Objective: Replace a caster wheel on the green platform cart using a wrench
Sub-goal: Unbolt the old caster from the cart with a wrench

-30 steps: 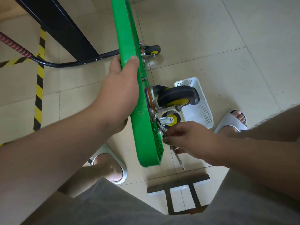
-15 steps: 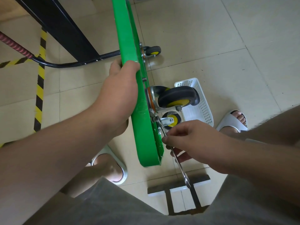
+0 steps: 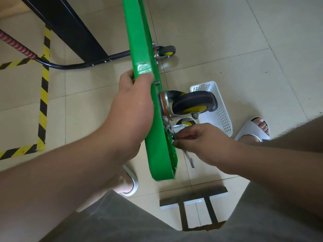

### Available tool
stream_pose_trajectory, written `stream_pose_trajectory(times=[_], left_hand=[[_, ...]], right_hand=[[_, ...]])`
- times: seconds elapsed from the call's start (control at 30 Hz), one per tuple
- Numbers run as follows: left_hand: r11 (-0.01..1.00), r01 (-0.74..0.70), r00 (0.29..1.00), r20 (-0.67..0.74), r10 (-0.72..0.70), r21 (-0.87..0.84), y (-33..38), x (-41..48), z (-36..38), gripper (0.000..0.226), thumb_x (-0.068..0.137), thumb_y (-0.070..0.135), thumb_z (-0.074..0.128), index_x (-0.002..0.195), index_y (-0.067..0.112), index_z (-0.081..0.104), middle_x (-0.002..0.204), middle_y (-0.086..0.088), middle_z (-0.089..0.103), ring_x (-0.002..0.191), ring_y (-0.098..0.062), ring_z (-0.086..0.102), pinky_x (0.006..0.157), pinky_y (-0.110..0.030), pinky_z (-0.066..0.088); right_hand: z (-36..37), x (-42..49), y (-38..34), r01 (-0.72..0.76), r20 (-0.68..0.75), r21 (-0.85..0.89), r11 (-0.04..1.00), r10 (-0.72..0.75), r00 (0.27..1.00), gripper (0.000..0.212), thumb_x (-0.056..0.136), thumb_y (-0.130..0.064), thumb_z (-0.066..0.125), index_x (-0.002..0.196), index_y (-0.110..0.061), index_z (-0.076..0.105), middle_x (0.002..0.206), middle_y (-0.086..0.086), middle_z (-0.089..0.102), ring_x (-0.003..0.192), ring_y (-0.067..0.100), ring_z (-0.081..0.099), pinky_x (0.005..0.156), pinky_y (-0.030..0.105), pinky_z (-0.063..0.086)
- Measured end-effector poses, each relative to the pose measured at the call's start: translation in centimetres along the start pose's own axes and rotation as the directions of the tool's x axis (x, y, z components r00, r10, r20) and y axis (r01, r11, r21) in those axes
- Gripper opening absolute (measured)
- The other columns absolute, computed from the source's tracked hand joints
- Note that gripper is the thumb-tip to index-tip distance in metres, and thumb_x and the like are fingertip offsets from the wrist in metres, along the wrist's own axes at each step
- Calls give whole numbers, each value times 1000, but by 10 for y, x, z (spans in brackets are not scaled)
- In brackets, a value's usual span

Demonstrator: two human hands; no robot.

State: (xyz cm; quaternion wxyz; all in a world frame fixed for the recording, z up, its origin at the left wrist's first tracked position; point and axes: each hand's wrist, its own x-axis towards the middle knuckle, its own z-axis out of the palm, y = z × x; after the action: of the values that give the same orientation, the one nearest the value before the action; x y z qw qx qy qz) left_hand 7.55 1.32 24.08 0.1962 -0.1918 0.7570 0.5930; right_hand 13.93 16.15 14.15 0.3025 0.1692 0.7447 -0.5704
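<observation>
The green platform cart [image 3: 139, 49] stands on its edge, running from the top of the view down to the middle. My left hand [image 3: 132, 105] grips its upper edge, thumb over the rim. A large black and yellow caster wheel [image 3: 194, 104] sticks out from the cart's underside. Just below it, my right hand [image 3: 197, 142] pinches a slim metal wrench [image 3: 189, 158] whose head sits at the caster's mounting plate [image 3: 165, 119]. The wrench handle points down toward the floor and looks blurred. Another caster [image 3: 167, 51] is fixed farther up the cart.
A white perforated plastic basket [image 3: 220, 112] lies on the tile floor behind the caster, with a loose small yellow wheel [image 3: 186, 123] beside it. A black folded cart handle [image 3: 78, 64] and black-yellow floor tape [image 3: 43, 102] are at left. My sandalled feet [image 3: 255, 130] flank the cart. A metal bracket [image 3: 194, 198] lies below.
My right hand has swung the wrench handle back up toward the cart after it had dropped lower half a second ago. My left hand slid slightly down the cart's edge.
</observation>
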Motion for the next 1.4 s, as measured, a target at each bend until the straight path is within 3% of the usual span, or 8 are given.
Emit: stream_pose_trajectory(times=[0.07,0.3,0.43,0.6,0.73,0.9,1.03,1.4], left_hand=[[1000,-6,1000,-1,6,9,1,0,0,27,106,40,44,130,36,55,88,-1,58,79,-21,56,77,-42,54],[999,-20,999,-27,22,48,2,1,0,25,106,39,43,128,36,55,85,2,60,72,-17,58,66,-33,53],[997,-35,999,-34,37,72,2,1,1,25,107,40,41,129,36,54,88,2,60,72,-15,57,64,-32,52],[997,-40,998,-50,44,70,2,1,1,24,107,40,41,127,35,54,88,2,58,71,-15,56,60,-26,51],[998,-41,998,-42,43,47,2,-1,1,23,107,38,41,127,35,53,87,3,57,70,-13,54,57,-26,49],[998,-37,998,-42,39,43,3,-2,1,23,107,38,42,128,35,52,91,2,58,73,-15,56,52,-24,51],[998,-45,998,-42,47,46,3,-2,1,24,107,38,42,129,35,52,95,2,61,78,-16,59,65,-31,52],[997,-44,998,-49,46,58,2,-1,3,22,107,38,41,126,37,53,85,2,57,70,-14,54,61,-29,47]], right_hand=[[-1,7,0,29,-14,-2,1000,-29,999,16,87,-28,79,102,-32,80,91,-17,78,83,-1,72,68,7,49],[0,20,-1,86,35,63,994,-88,995,18,89,-17,76,101,-30,80,95,-15,79,91,0,71,83,12,48],[0,19,1,77,27,9,997,-77,997,13,90,-19,76,98,-29,80,93,-15,78,91,1,71,91,22,52],[-1,7,1,33,38,-128,991,-29,999,7,91,-29,75,88,-36,73,94,-11,75,92,10,70,83,26,56],[-5,-4,2,-45,37,-146,988,51,998,8,89,-32,76,95,-26,78,92,1,77,88,24,74,86,45,63],[-15,-24,-11,-118,60,-91,989,124,991,10,91,-30,75,90,-20,78,90,8,76,84,23,75,70,32,65],[-22,-38,-21,-116,102,-81,990,124,987,13,92,-29,74,88,-17,79,87,8,76,78,20,76,66,31,64],[-10,-31,-23,-123,117,-27,992,125,985,16,94,-28,72,91,-13,78,90,11,77,79,23,76,64,30,64]])
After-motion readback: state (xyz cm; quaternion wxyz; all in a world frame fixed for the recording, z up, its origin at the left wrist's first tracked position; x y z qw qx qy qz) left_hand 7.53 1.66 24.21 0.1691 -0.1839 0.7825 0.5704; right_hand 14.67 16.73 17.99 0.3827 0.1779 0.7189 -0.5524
